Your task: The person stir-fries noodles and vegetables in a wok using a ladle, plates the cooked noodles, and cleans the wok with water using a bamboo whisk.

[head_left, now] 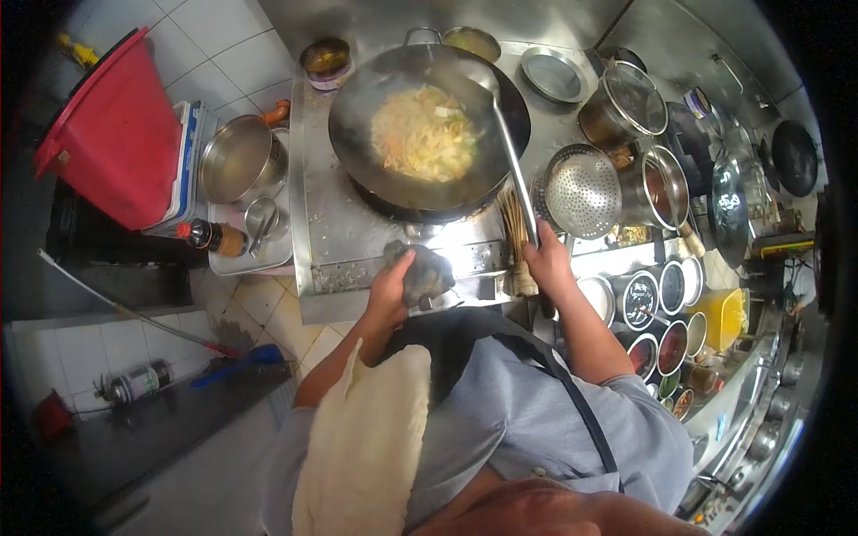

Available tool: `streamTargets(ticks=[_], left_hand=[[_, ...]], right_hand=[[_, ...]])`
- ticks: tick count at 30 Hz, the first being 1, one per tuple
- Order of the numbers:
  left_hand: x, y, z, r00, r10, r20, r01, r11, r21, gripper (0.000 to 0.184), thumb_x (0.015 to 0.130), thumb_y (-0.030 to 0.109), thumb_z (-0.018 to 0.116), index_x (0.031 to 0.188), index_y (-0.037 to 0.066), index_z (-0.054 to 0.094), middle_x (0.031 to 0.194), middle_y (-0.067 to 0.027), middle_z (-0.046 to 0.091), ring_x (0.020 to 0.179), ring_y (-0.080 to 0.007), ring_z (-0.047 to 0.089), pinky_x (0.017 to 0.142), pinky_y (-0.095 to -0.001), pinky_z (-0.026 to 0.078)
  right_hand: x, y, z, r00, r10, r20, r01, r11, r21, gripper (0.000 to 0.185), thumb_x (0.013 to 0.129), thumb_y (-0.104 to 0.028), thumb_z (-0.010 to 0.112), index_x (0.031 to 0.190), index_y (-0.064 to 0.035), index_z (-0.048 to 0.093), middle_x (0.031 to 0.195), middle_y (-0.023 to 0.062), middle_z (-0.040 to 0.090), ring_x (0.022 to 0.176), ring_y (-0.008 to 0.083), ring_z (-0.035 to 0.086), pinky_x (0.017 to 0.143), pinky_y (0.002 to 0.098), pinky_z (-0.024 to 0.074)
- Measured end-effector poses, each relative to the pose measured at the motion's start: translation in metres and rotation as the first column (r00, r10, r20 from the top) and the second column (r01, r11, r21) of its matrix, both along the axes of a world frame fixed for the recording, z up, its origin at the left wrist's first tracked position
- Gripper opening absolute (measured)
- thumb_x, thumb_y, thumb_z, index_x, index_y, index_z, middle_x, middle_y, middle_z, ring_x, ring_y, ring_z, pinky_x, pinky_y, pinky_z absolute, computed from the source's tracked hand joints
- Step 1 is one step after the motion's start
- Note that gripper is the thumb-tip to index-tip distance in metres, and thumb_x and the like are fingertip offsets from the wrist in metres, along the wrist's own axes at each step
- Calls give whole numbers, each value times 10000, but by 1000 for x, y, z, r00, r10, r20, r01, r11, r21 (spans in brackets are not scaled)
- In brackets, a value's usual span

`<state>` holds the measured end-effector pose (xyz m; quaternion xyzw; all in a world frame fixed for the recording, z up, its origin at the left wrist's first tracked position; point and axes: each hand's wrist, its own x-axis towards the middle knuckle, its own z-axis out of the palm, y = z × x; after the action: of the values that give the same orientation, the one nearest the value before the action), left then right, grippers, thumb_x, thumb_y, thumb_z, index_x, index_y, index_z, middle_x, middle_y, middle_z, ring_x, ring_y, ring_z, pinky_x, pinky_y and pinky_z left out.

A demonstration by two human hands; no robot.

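My right hand (pixel 550 264) is wrapped round the handle of a long metal ladle (pixel 511 143), whose bowl rests at the far right inside a large black wok (pixel 357 147). Steaming noodle-like strips with yellowish and pale pieces, a mound of food (pixel 424 134), lie in the wok. Near the stove's front edge, my left hand (pixel 391 286) is closed on a dark grey, crumpled cloth (pixel 427 272), apart from the wok. A bamboo wok brush (pixel 516 241) stands just left of my right hand.
A perforated skimmer (pixel 584 190) and metal pots (pixel 615 112) stand right of the wok. Several round seasoning containers (pixel 640 299) are at lower right. To the left are a steel pot (pixel 239 161), a dark bottle (pixel 210 236) and a red bin (pixel 112 134).
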<state>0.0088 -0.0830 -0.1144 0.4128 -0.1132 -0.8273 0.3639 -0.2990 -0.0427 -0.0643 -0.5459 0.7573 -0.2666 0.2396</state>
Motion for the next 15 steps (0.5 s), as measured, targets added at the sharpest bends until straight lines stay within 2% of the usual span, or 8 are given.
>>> streamTargets(ticks=[2,4,6,8,9,10,11,15], left_hand=[[0,-5,-9,999,-31,-26,30,999,-40,300,1030,286,591,1129,11,658,1035,-121,726,892,-262,719,830,-416,598],[-8,-8,-8,995,100,-8,-99,991,90,394,1064,368,518,1226,21,613,1127,-135,712,999,-284,702,922,-455,562],[-20,-14,3,986,72,-149,-65,996,56,462,1066,405,502,1300,10,557,1204,-145,677,1067,-279,683,920,-436,569],[-39,-29,5,957,33,-288,-30,999,13,539,1068,443,486,1373,-1,501,1281,-155,642,1136,-274,664,919,-418,576],[-51,-38,-6,959,50,-278,-54,998,-8,560,1066,479,462,1392,25,490,1323,-160,626,1182,-295,638,999,-468,513],[-60,-47,-13,961,67,-268,-77,997,-29,581,1064,515,438,1411,51,480,1365,-165,611,1228,-317,613,1079,-519,450],[-65,-56,-19,995,64,-79,-57,994,89,589,1051,510,480,1421,51,478,1387,-152,602,1240,-325,608,1079,-514,454],[-82,-62,-11,971,127,-200,-118,991,54,566,1032,487,541,1394,55,496,1358,-134,621,1218,-318,619,1053,-511,472]], right_hand=[[12,-3,24,997,-36,61,29,992,121,450,899,-176,627,1314,-26,535,988,285,690,922,462,672,822,487,523],[29,6,43,943,-200,267,109,941,320,396,912,-211,620,1251,-16,558,924,269,682,861,437,671,790,474,511],[21,20,16,978,-122,167,89,977,192,406,923,-238,614,1262,-21,558,920,263,686,841,413,675,798,466,514],[21,29,16,979,-125,161,114,991,77,450,918,-184,631,1326,-11,555,910,165,689,753,216,617,728,379,506],[22,33,20,979,-133,157,122,990,74,450,918,-184,631,1326,-11,555,910,165,689,753,216,617,728,379,506],[24,37,27,980,-127,156,114,989,92,440,921,-223,631,1301,-14,555,948,224,690,817,320,648,768,424,508],[25,41,32,981,-120,154,105,989,107,436,924,-262,631,1276,-17,555,986,283,691,881,424,679,807,469,510],[31,62,35,983,-139,120,136,990,33,440,927,-249,630,1296,-23,552,974,283,695,928,436,688,808,465,516]])
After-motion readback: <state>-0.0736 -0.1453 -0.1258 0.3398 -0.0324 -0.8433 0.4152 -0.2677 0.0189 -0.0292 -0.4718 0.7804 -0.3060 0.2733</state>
